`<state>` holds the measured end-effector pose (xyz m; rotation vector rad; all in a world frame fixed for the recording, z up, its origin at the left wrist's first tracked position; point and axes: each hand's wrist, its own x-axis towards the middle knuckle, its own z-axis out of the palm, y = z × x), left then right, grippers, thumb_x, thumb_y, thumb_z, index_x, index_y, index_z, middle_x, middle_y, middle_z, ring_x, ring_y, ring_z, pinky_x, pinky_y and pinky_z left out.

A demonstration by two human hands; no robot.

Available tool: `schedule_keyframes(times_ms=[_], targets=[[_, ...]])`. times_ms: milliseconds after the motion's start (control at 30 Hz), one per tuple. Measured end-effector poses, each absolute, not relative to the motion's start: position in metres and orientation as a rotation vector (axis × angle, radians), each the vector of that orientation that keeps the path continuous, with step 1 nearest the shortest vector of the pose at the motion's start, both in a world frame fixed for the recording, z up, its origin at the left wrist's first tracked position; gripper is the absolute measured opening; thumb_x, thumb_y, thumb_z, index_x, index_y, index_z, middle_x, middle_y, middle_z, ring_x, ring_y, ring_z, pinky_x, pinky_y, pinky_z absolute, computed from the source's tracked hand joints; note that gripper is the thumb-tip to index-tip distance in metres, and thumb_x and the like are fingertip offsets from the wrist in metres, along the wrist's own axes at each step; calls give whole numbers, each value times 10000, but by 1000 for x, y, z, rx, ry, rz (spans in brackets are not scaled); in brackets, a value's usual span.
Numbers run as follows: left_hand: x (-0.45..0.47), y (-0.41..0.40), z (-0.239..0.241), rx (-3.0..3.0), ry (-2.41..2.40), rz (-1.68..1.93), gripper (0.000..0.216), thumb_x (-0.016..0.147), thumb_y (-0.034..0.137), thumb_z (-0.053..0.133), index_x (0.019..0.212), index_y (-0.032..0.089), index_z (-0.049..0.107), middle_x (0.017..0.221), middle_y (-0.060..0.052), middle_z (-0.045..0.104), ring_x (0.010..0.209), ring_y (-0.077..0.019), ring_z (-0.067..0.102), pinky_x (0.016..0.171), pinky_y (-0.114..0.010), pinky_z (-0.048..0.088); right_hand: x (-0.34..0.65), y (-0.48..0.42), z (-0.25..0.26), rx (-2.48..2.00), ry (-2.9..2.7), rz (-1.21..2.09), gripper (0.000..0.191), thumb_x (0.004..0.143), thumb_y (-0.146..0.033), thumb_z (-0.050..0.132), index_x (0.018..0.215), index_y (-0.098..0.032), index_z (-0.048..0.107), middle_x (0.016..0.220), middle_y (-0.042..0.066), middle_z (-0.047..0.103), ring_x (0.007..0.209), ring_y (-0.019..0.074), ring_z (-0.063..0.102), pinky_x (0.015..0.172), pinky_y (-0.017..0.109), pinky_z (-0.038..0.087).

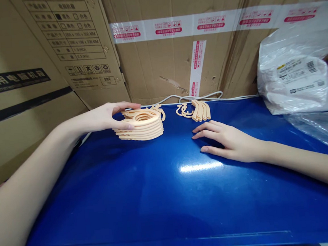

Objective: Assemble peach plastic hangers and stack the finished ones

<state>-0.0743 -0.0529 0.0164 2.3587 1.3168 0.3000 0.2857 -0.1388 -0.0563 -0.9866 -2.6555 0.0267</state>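
A neat stack of peach-coloured plastic hangers (pixel 146 132) lies on the blue table, hooks toward the right. My left hand (pixel 106 118) is at the stack's left end, thumb against the front of the upper hangers and the other fingers along the back, so the hangers sit between them. My right hand (pixel 225 138) rests palm down over the tabletop, fingers spread, holding nothing. Just beyond its fingertips lies a smaller group of folded peach-coloured hangers (pixel 201 110), side by side, with their hooks pointing left.
The table (pixel 159 200) has a glossy blue surface. Cardboard boxes (pixel 153 66) wall off its back and left. A white cable (pixel 173 97) runs along the back edge. At the back right sits a clear plastic bag (pixel 300 76) with a labelled white package; loose plastic film (pixel 319 128) spreads in front.
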Motion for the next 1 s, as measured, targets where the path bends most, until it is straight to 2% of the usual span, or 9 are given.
schedule_keyframes(times_ms=[433, 567, 700, 833, 933, 1000], targets=[[-77, -51, 16, 2290, 1296, 316, 780, 706, 519, 720, 1419, 357, 452, 1432, 26, 521, 1322, -265, 480, 1115, -330, 375, 286, -139, -56, -990, -2656, 20, 374, 964, -429, 468, 1211, -179, 595, 1270, 120, 575, 1159, 239, 539, 1007, 421, 434], [-81, -57, 25, 2231, 1271, 429, 606, 809, 488, 638, 1385, 388, 478, 1445, 73, 504, 1349, -228, 444, 1141, -331, 337, 285, -139, -56, -990, -2650, 23, 372, 961, -429, 472, 1210, -182, 597, 1270, 123, 576, 1163, 243, 543, 1008, 422, 437], [-86, -61, 29, 2268, 1469, 693, 398, 899, 389, 505, 1285, 336, 585, 1381, 71, 566, 1305, -225, 485, 1160, -370, 297, 285, -139, -56, -989, -2646, 26, 366, 958, -426, 479, 1203, -184, 603, 1264, 122, 582, 1160, 245, 548, 1004, 426, 442], [-92, -52, 27, 2304, 1634, 751, 399, 898, 349, 475, 1252, 217, 606, 1325, 12, 606, 1250, -224, 517, 1113, -323, 345, 285, -139, -56, -985, -2645, 29, 363, 957, -425, 479, 1209, -192, 600, 1264, 119, 584, 1156, 246, 549, 1001, 441, 446], [-98, -49, 34, 2380, 1674, 551, 482, 899, 469, 496, 1228, 128, 582, 1272, -39, 623, 1161, -244, 550, 1048, -325, 382, 285, -139, -56, -984, -2644, 33, 359, 954, -421, 483, 1207, -195, 601, 1264, 119, 585, 1155, 250, 552, 997, 445, 450], [-102, -52, 41, 2437, 1697, 449, 525, 871, 585, 519, 1164, 157, 599, 1161, -13, 664, 1077, -246, 567, 961, -325, 417, 285, -139, -56, -988, -2643, 33, 360, 954, -423, 482, 1209, -198, 600, 1265, 119, 586, 1153, 253, 554, 996, 449, 451]])
